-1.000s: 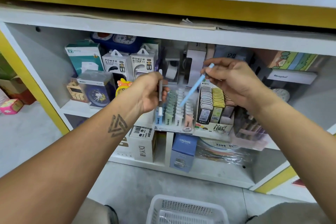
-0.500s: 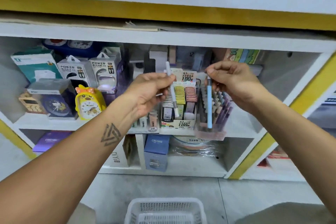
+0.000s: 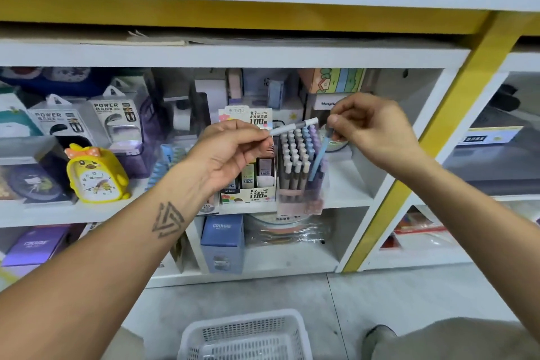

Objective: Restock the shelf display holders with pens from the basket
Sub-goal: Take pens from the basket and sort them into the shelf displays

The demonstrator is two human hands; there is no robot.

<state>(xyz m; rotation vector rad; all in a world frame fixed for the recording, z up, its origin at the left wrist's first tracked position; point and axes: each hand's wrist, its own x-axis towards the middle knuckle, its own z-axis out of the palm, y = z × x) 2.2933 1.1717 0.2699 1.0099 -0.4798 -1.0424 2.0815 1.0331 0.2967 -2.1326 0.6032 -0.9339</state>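
Item: restocking in progress, placing step. Right hand (image 3: 377, 131) pinches a light-blue pen (image 3: 319, 156) by its top, fingers clamped on it, the pen slanting down with its lower end at the right edge of the clear pen holder (image 3: 301, 202) on the shelf (image 3: 347, 199). Left hand (image 3: 230, 152) pinches a grey-and-white pen (image 3: 293, 126), held nearly level above the holder's rows of caps, fingers closed round its near end. Holder: almost full, grey pens at left, blue and lilac at right. Judged next move: straighten the blue pen and lower it into a free slot among the like-coloured pens, then bring the grey pen upright over the grey rows; the packed caps leave little room, so each tip wants careful aiming. Basket (image 3: 245, 336): white, on the floor below, its contents too blurred to tell. Adjoining: pencil-lead display box (image 3: 257, 193) touching the holder's left side; yellow duck clock (image 3: 95, 172) well to the left; power bank boxes (image 3: 87, 120) behind; blue carton (image 3: 222, 240) on the shelf beneath.
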